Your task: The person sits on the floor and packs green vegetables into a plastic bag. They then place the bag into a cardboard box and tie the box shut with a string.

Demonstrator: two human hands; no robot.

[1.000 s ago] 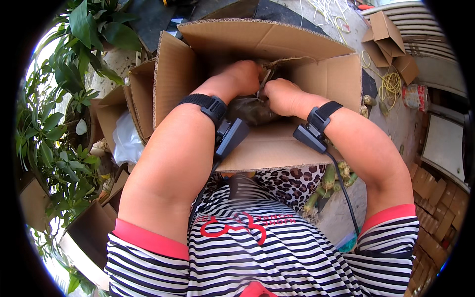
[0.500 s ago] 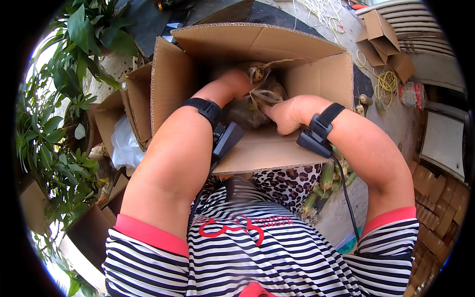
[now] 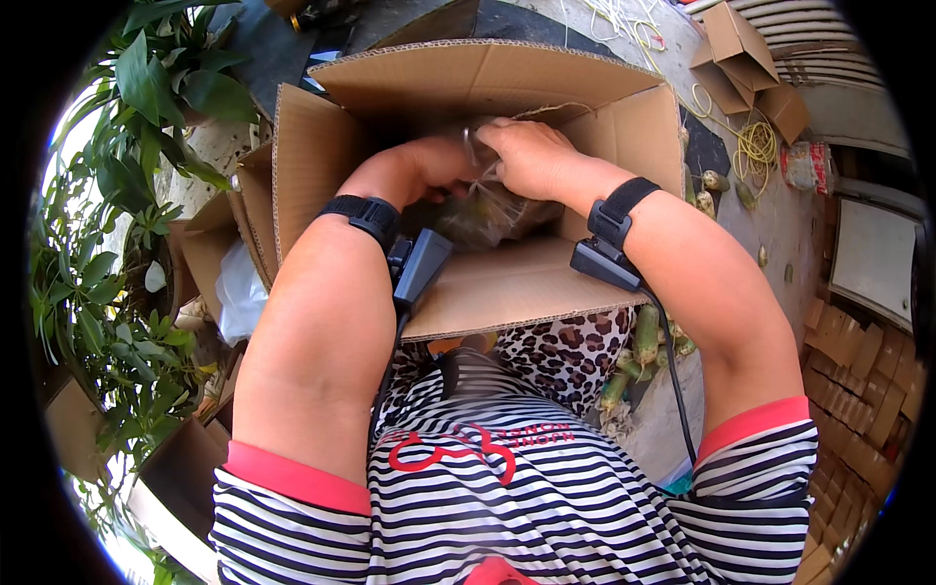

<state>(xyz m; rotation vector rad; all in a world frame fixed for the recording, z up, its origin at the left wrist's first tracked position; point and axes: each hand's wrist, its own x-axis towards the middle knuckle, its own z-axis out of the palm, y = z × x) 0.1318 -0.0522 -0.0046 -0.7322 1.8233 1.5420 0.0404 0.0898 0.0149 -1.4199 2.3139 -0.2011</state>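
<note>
An open cardboard box (image 3: 507, 292) stands in front of me, its flaps raised. Deep in it lies a clear plastic bag (image 3: 492, 213) with brownish contents that I cannot make out. Its gathered top is between my hands. My right hand (image 3: 531, 161) reaches in from the right, fingers bent and closed on the bag's upper part. On the other side my left hand (image 3: 441, 168) is curled against the gathered plastic; its fingers are partly in shadow and blurred, but look closed on the bag.
Green corn cobs (image 3: 645, 336) lie on the concrete to the right of the box. Further right are yellow rope (image 3: 756, 161) and small cardboard boxes (image 3: 736, 54). Leafy plants (image 3: 107, 234) and more cartons (image 3: 255, 195) crowd the left side.
My right hand has moved up and inward from the bag's right side to its gathered top. My left hand has shifted slightly left and down. The box appears slightly further left.
</note>
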